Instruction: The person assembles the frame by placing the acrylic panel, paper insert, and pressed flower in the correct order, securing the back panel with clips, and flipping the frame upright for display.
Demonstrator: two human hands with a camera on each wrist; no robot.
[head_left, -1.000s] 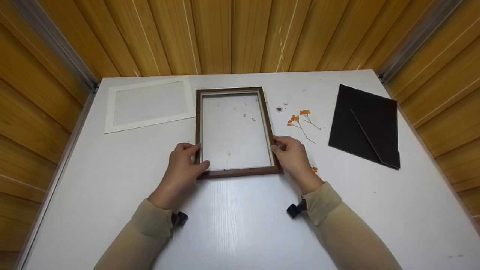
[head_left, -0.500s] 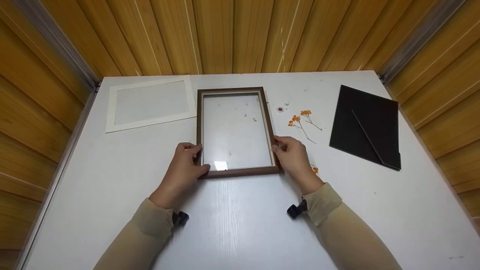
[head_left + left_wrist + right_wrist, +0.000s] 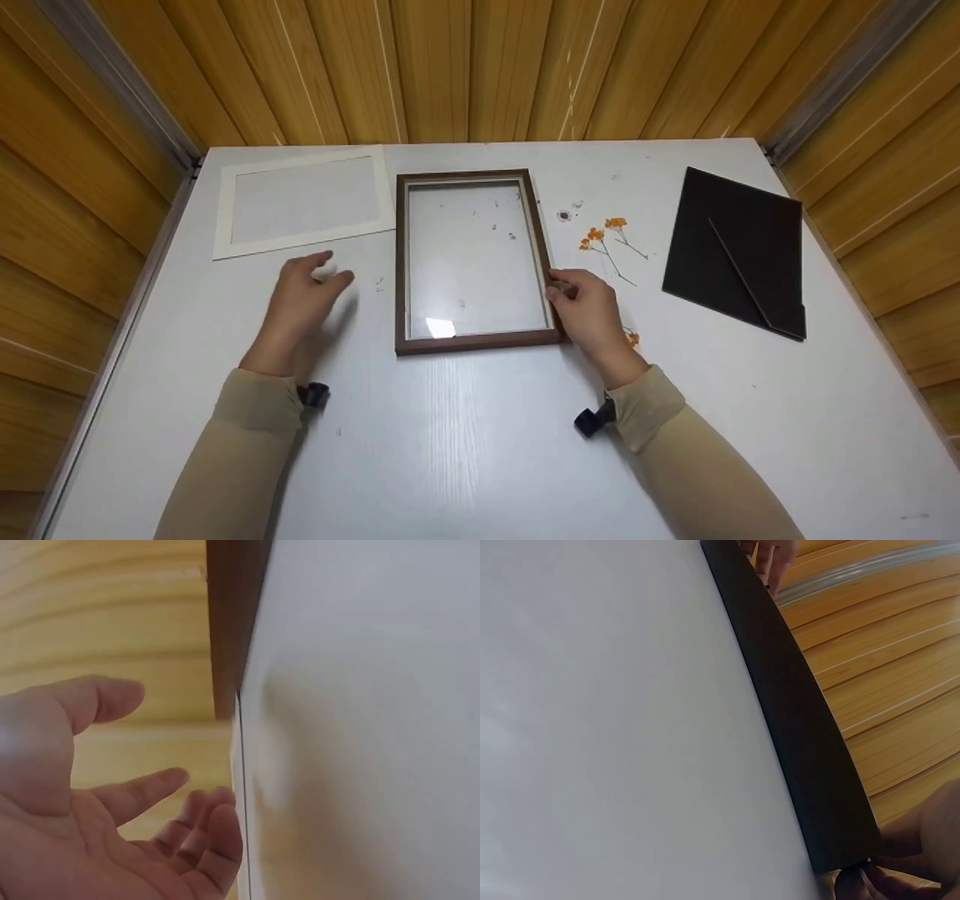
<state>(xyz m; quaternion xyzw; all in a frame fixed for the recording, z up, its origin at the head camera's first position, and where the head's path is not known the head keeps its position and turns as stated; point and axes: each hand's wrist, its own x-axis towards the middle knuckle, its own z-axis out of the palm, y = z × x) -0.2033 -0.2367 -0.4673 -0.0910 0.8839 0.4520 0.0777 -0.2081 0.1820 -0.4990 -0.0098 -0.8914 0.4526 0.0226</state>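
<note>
A brown picture frame with a clear pane and pale inner edge lies flat at the middle of the table. My right hand pinches its right side near the lower corner, thumb on top. To the left of the frame, my left hand hovers apart from it, thumb and fingers spread with nothing between them. Its palm shows bare in the left wrist view, below the frame's edge. Just beyond that hand lies a cream mat with a rectangular opening.
A black backing board with a stand leg lies at the right. Dried orange flower sprigs and a small round flower lie beside the frame. Another orange sprig is partly behind the right wrist. Wood-look panels border the table.
My left hand has let go of the frame's lower left corner and moved left, towards the mat. The right hand keeps its grip, and the frame lies almost where it was.
</note>
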